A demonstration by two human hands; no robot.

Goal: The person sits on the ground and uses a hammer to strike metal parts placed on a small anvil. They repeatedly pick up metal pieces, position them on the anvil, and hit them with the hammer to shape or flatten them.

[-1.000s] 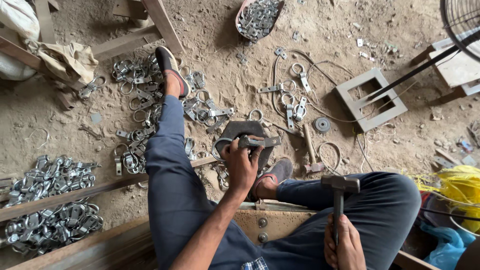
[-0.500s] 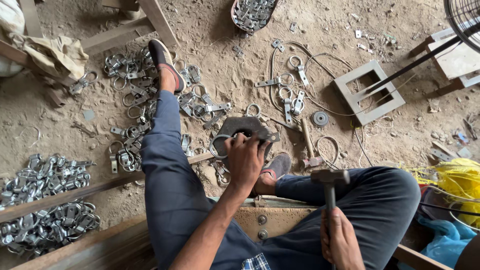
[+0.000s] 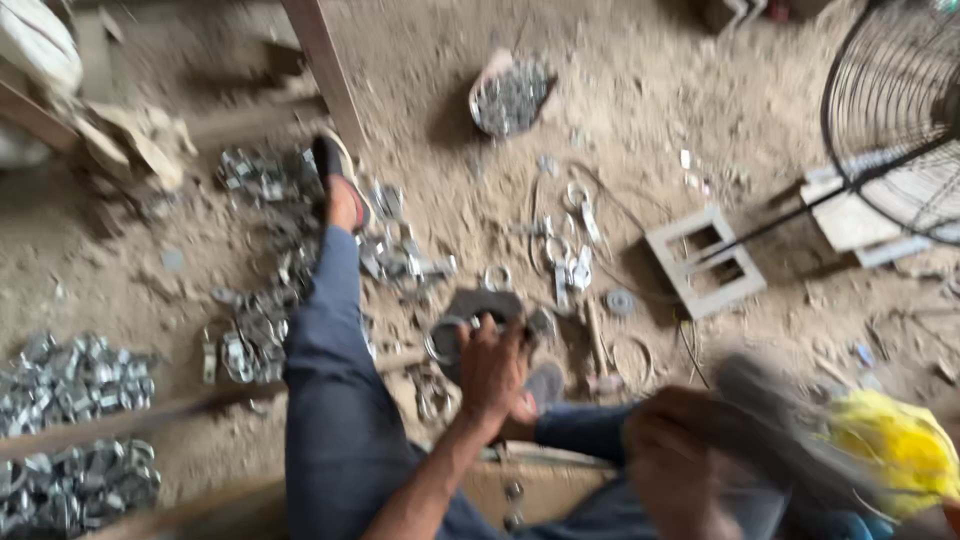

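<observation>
My left hand [image 3: 492, 370] grips a small metal clamp piece [image 3: 470, 328] and holds it on a dark iron block [image 3: 480, 305] on the dirt floor between my legs. My right hand [image 3: 672, 455] is closed on the handle of a hammer [image 3: 770, 420]. The hammer is raised near the camera and heavily blurred. My left leg in blue trousers [image 3: 325, 340] stretches forward, ending in a dark sandal [image 3: 335, 170].
Piles of metal clamps lie at the left [image 3: 75, 385], around my leg [image 3: 255, 330] and in a pan [image 3: 510, 95] further off. A grey concrete block [image 3: 705, 262], a fan cage [image 3: 900, 110], a wooden post [image 3: 320, 60] and a yellow bag [image 3: 895, 445] stand around.
My right hand has lifted the hammer up towards the camera. The view has tilted and blurred. My left hand stays on the piece at the iron block.
</observation>
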